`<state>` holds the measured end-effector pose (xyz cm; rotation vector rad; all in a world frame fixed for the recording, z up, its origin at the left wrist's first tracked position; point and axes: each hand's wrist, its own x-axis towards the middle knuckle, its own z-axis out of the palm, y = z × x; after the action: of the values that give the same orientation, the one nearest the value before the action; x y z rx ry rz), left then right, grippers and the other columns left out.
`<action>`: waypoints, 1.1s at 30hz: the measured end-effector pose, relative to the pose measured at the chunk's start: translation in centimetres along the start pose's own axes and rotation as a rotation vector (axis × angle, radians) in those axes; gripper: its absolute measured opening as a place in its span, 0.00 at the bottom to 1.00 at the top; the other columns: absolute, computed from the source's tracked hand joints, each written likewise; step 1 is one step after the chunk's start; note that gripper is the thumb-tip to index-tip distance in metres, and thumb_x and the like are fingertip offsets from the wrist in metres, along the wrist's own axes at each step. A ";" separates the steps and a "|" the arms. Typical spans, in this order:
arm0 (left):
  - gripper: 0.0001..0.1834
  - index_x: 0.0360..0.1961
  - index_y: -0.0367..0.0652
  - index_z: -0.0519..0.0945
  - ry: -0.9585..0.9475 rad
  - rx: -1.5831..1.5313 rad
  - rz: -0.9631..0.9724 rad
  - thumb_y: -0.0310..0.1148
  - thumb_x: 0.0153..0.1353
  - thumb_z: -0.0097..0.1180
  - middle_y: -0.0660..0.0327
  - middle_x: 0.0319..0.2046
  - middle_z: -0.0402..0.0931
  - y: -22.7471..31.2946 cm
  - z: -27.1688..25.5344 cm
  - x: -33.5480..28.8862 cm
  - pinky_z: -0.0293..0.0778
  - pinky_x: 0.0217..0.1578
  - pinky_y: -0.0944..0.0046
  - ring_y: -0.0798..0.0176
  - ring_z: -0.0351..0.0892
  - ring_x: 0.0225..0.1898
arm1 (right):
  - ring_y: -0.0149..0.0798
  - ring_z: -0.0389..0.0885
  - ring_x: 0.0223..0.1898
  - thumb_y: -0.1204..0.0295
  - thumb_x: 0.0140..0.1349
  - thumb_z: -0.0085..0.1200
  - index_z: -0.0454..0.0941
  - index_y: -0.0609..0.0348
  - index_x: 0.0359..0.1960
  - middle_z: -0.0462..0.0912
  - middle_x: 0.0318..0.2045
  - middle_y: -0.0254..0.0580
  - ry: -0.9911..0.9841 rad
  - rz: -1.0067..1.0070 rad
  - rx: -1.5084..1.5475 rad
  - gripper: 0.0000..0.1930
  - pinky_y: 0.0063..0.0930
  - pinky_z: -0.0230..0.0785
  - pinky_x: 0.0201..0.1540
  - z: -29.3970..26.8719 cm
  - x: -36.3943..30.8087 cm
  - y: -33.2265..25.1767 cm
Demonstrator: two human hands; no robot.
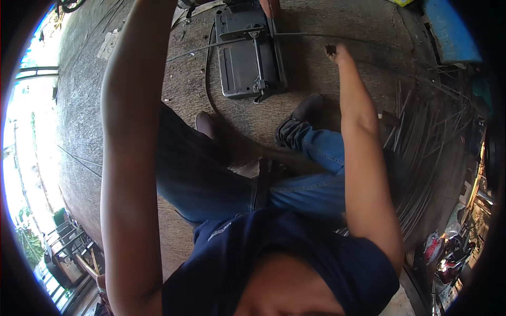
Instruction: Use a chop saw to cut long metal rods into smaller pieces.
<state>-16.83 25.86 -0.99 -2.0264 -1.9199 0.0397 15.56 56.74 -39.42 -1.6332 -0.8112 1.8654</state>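
A metal cut-off saw base (235,67) with a screw clamp (258,58) rests on the ground ahead of my feet. One thin metal rod (300,34) passes across it and sticks out on both sides. My right hand (340,54) is low to the right of the base, just on the near side of the rod, with a visible gap. Its fingers look curled around a small dark patch; what that is cannot be made out. My left forearm (132,131) stretches up past the top edge, so that hand is out of view.
Several loose thin rods (421,137) lie on the ground to my right. A dark cable (206,79) curves along the base's left side. The blue panel (458,31) is at the far right. Clutter (448,253) is piled at the lower right, near a bright opening on the left.
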 end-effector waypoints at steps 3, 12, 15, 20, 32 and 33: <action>0.16 0.35 0.48 0.84 -0.222 -0.182 -0.206 0.39 0.43 0.66 0.59 0.29 0.81 4.3 -6.3 -2.3 0.74 0.32 0.65 0.63 0.78 0.29 | 0.47 0.79 0.33 0.69 0.67 0.37 0.66 0.70 0.40 0.77 0.32 0.55 -0.174 0.177 0.112 0.13 0.42 0.79 0.38 4.6 -1.0 4.3; 0.17 0.44 0.45 0.80 -0.127 0.247 0.051 0.35 0.52 0.63 0.56 0.37 0.79 -0.6 -3.0 -1.1 0.75 0.38 0.64 0.64 0.77 0.35 | 0.47 0.76 0.40 0.73 0.63 0.49 0.64 0.67 0.49 0.71 0.46 0.54 -0.281 0.143 0.226 0.15 0.40 0.79 0.42 9.0 3.1 6.1; 0.15 0.47 0.41 0.77 0.082 -0.622 -0.489 0.27 0.56 0.57 0.56 0.40 0.78 -4.0 -1.6 -1.8 0.75 0.41 0.63 0.61 0.77 0.39 | 0.45 0.75 0.41 0.73 0.63 0.51 0.69 0.63 0.48 0.74 0.43 0.49 -0.208 0.066 0.171 0.13 0.39 0.80 0.42 10.7 3.3 6.3; 0.14 0.46 0.40 0.77 0.121 -0.744 -0.515 0.26 0.57 0.56 0.55 0.41 0.77 -4.8 -0.9 -2.0 0.75 0.40 0.64 0.62 0.76 0.39 | 0.48 0.76 0.44 0.82 0.62 0.47 0.69 0.65 0.48 0.72 0.46 0.50 -0.157 0.033 0.208 0.13 0.47 0.80 0.46 9.9 3.9 5.2; 0.13 0.42 0.38 0.78 0.107 -0.412 -0.338 0.29 0.56 0.57 0.56 0.35 0.79 -4.9 -0.8 -3.3 0.74 0.38 0.64 0.63 0.76 0.35 | 0.61 0.73 0.51 0.86 0.61 0.40 0.51 0.72 0.62 0.63 0.56 0.63 -0.496 -0.109 0.555 0.26 0.50 0.77 0.49 11.0 -3.9 0.3; 0.13 0.42 0.38 0.78 0.099 -0.405 -0.341 0.29 0.56 0.57 0.56 0.35 0.79 -4.8 -1.0 -3.6 0.74 0.38 0.64 0.63 0.76 0.35 | 0.61 0.73 0.51 0.86 0.61 0.40 0.51 0.72 0.62 0.63 0.56 0.63 -0.500 -0.100 0.560 0.26 0.50 0.77 0.49 11.6 -4.1 0.7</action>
<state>-21.51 22.26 0.46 -1.8482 -2.3227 -0.5634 4.66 52.17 -36.06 -0.7856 -0.4721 2.2006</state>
